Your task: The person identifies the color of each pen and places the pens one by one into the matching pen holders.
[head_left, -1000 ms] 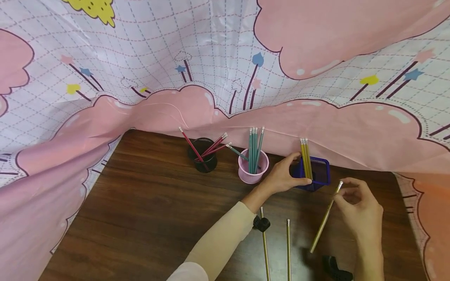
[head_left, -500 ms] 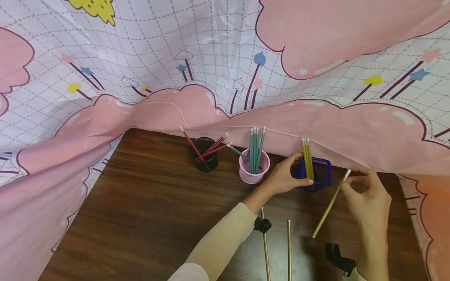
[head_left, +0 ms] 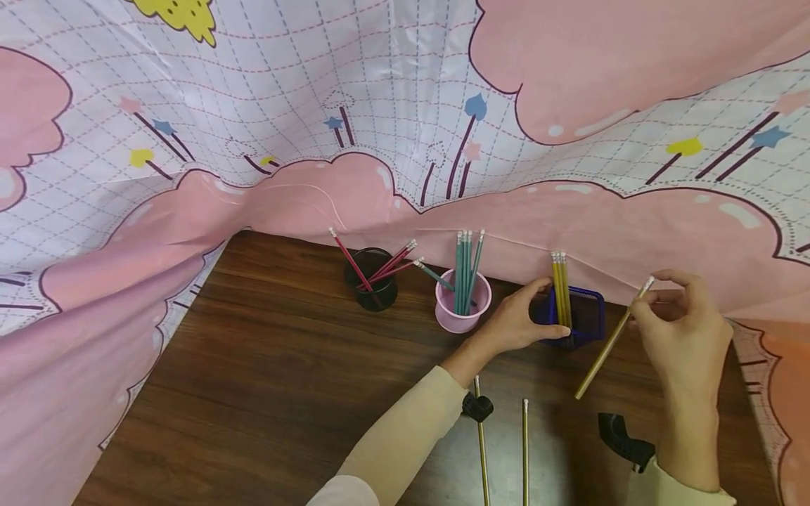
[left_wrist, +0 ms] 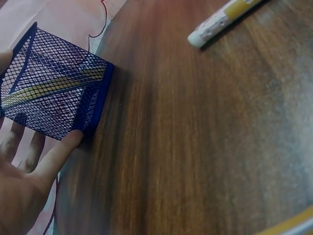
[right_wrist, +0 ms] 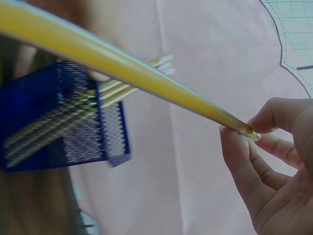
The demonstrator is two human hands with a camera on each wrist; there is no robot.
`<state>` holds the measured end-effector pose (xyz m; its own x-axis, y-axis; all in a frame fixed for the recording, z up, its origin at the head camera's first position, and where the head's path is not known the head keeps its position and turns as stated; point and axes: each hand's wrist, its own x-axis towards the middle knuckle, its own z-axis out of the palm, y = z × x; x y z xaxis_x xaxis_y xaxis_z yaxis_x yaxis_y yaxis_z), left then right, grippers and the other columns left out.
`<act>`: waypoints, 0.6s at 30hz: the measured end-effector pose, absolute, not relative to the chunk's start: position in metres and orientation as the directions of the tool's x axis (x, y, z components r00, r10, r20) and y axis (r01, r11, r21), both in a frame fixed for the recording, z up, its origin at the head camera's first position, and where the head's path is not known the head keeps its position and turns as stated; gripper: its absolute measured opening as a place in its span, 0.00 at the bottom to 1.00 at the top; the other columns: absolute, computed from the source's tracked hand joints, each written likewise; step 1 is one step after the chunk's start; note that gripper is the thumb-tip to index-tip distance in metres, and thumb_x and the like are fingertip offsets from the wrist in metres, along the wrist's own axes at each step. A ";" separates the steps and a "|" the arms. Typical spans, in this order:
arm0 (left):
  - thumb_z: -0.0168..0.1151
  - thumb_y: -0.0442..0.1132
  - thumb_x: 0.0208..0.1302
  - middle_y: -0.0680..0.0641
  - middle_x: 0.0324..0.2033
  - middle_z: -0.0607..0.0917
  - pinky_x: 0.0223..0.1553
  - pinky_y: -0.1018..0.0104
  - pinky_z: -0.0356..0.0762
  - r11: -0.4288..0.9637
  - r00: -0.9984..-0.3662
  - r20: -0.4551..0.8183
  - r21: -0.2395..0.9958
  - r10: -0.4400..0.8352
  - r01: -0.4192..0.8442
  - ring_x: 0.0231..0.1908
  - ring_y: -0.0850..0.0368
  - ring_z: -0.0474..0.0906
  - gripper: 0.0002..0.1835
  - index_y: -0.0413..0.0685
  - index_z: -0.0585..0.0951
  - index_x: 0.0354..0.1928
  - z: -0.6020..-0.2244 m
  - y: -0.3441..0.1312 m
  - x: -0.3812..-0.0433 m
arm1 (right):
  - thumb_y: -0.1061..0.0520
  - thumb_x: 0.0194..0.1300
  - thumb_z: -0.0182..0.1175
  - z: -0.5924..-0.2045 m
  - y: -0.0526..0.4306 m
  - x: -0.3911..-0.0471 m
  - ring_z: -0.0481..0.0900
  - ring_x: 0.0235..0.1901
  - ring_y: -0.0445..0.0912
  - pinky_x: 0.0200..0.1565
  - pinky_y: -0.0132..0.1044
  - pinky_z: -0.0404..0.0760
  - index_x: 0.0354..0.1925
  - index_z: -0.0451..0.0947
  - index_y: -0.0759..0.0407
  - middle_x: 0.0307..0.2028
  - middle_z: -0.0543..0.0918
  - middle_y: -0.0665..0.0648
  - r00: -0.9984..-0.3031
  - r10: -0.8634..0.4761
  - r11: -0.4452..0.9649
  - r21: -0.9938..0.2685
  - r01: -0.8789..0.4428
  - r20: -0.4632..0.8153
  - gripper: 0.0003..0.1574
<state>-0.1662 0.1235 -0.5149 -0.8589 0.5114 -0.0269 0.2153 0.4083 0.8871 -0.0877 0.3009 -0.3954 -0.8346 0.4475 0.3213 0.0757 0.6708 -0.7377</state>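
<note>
My left hand (head_left: 514, 321) grips the blue mesh pencil cup (head_left: 590, 316) from its left side, thumb at the front and fingers behind. Several yellow pencils (head_left: 560, 284) lean inside that cup, eraser ends up; through its mesh wall (left_wrist: 54, 83) they show in the left wrist view. To the cup's right, my right hand (head_left: 686, 334) pinches another yellow pencil (head_left: 606, 355) near its eraser end. This pencil slants down to the left, its lower end in front of the cup. In the right wrist view the held pencil (right_wrist: 117, 61) crosses before the cup (right_wrist: 83, 127).
Left of the blue cup stand a pink cup (head_left: 452, 322) with several teal pencils (head_left: 465, 270) and a black mesh cup (head_left: 376, 299) with red pencils (head_left: 389, 266). Two yellow pencils (head_left: 525, 450) lie on the wooden table (head_left: 253, 379). A patterned cloth (head_left: 316, 190) hangs behind.
My right hand has moved right and toward the back, raising the pencil from in front of the cup. My left hand stays on the blue cup.
</note>
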 end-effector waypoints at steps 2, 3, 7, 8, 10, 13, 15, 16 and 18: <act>0.76 0.57 0.51 0.60 0.64 0.75 0.61 0.70 0.67 0.409 -0.861 -0.028 0.888 0.508 0.212 0.62 0.67 0.71 0.47 0.65 0.64 0.73 -0.515 0.124 -0.167 | 0.66 0.58 0.61 -0.389 0.300 -0.095 0.74 0.16 0.22 0.20 0.17 0.68 0.54 0.79 0.58 0.23 0.77 0.31 -0.830 0.441 0.662 -0.748 0.046 0.340 0.23; 0.76 0.58 0.51 0.60 0.64 0.74 0.61 0.70 0.68 0.409 -0.860 -0.028 0.888 0.509 0.213 0.62 0.67 0.71 0.47 0.66 0.64 0.73 -0.515 0.124 -0.167 | 0.66 0.58 0.61 -0.386 0.300 -0.098 0.74 0.15 0.22 0.19 0.17 0.68 0.54 0.78 0.58 0.23 0.77 0.32 -0.831 0.441 0.652 -0.757 0.037 0.339 0.23; 0.76 0.58 0.51 0.60 0.65 0.74 0.61 0.70 0.67 0.412 -0.859 -0.019 0.883 0.511 0.226 0.62 0.67 0.71 0.47 0.66 0.63 0.72 -0.517 0.123 -0.167 | 0.67 0.57 0.60 -0.379 0.298 -0.110 0.74 0.16 0.22 0.20 0.17 0.68 0.53 0.78 0.59 0.22 0.76 0.32 -0.828 0.437 0.653 -0.757 0.023 0.351 0.23; 0.76 0.58 0.51 0.60 0.64 0.74 0.61 0.70 0.67 0.411 -0.859 -0.015 0.882 0.511 0.229 0.62 0.67 0.71 0.47 0.66 0.63 0.72 -0.517 0.123 -0.168 | 0.67 0.57 0.60 -0.377 0.297 -0.114 0.74 0.17 0.22 0.21 0.17 0.69 0.53 0.78 0.59 0.23 0.76 0.32 -0.828 0.439 0.649 -0.760 0.025 0.348 0.23; 0.76 0.58 0.52 0.60 0.64 0.74 0.62 0.70 0.67 0.411 -0.860 -0.010 0.881 0.511 0.235 0.62 0.67 0.71 0.47 0.66 0.63 0.72 -0.517 0.123 -0.168 | 0.66 0.57 0.60 -0.376 0.297 -0.120 0.74 0.19 0.22 0.22 0.17 0.69 0.53 0.78 0.58 0.23 0.76 0.32 -0.825 0.444 0.654 -0.756 0.032 0.350 0.23; 0.76 0.59 0.52 0.60 0.65 0.74 0.62 0.69 0.67 0.413 -0.860 -0.016 0.881 0.511 0.229 0.62 0.68 0.70 0.47 0.66 0.63 0.73 -0.517 0.124 -0.168 | 0.66 0.57 0.59 -0.375 0.297 -0.128 0.75 0.20 0.22 0.23 0.16 0.71 0.53 0.78 0.58 0.23 0.76 0.32 -0.818 0.455 0.641 -0.767 0.026 0.352 0.23; 0.75 0.59 0.52 0.60 0.65 0.74 0.62 0.68 0.67 0.414 -0.859 -0.024 0.882 0.512 0.223 0.63 0.68 0.70 0.47 0.67 0.62 0.73 -0.517 0.124 -0.168 | 0.67 0.57 0.59 -0.375 0.297 -0.131 0.75 0.19 0.22 0.23 0.16 0.72 0.53 0.78 0.60 0.22 0.76 0.32 -0.808 0.457 0.639 -0.769 0.007 0.372 0.23; 0.75 0.59 0.52 0.60 0.65 0.74 0.62 0.68 0.67 0.416 -0.859 -0.027 0.882 0.511 0.220 0.63 0.68 0.70 0.47 0.67 0.62 0.73 -0.517 0.124 -0.167 | 0.67 0.57 0.59 -0.375 0.297 -0.132 0.75 0.18 0.22 0.23 0.16 0.72 0.52 0.78 0.61 0.22 0.76 0.31 -0.803 0.458 0.641 -0.768 0.000 0.382 0.22; 0.75 0.59 0.52 0.60 0.64 0.74 0.62 0.68 0.67 0.419 -0.860 -0.029 0.881 0.509 0.219 0.63 0.68 0.70 0.47 0.67 0.63 0.73 -0.517 0.124 -0.167 | 0.67 0.56 0.59 -0.376 0.296 -0.134 0.75 0.18 0.22 0.23 0.16 0.72 0.51 0.79 0.62 0.21 0.75 0.31 -0.793 0.460 0.646 -0.763 -0.010 0.400 0.22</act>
